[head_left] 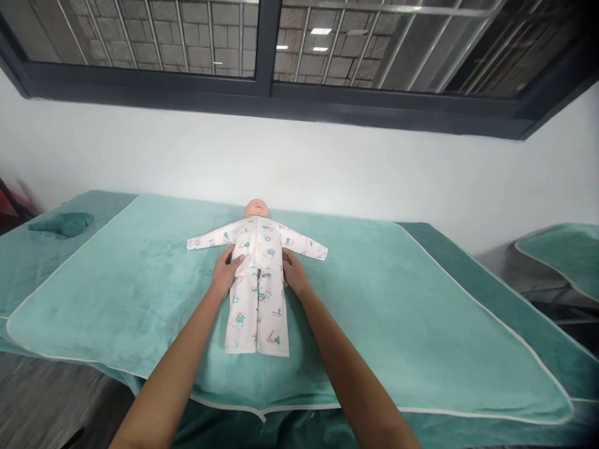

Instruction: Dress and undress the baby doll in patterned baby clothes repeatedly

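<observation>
A baby doll (257,207) lies on its back, its head toward the wall and its sleeves spread out to both sides. It wears a white printed long-sleeved top (266,234) and matching trousers (271,312). My left hand (227,269) grips the left side of the top at the waist, thumb on the cloth, fingers curled along the edge. On the opposite side, my right hand (294,272) holds the top at the waist, with its fingertips partly hidden by the cloth. The doll's hands and feet are not visible.
A light green blanket (397,324) with pale edging covers the bed under the doll. At the left lies a small dark green cushion (63,223). Behind the bed are a white wall (327,165) and a dark-framed window (264,50). Another green-covered surface (568,249) stands at the right.
</observation>
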Demonstrator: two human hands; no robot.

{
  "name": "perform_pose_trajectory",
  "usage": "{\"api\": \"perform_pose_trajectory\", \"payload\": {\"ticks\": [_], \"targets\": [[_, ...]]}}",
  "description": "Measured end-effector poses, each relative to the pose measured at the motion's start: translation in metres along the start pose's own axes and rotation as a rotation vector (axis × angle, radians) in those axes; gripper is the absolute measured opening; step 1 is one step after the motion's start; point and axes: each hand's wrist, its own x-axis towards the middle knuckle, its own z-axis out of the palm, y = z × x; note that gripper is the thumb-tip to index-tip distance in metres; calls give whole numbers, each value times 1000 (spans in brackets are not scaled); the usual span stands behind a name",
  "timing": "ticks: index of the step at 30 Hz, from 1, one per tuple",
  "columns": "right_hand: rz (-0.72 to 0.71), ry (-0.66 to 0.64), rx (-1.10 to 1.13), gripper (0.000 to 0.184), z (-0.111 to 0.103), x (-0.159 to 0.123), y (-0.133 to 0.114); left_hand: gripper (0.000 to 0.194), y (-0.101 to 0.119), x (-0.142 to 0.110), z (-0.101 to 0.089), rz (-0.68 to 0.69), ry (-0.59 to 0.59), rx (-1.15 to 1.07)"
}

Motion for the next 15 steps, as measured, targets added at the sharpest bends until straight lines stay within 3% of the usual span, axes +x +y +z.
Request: {"api": "perform_pose_trajectory", "payload": {"ticks": [4,8,12,15], "targets": [[-34,-3,-109,47,-3,-21,-8,52,-5,-1,-5,-20,75,27],[-47,24,-261,44,-7,-57,-17,44,-4,-21,-9,6,121,155],[-131,43,-266,43,-14,-110,-18,37,0,-62,-14,51,123,266],[-226,100,-149,33,-24,-163,-12,34,-3,-106,-34,83,123,318]]}}
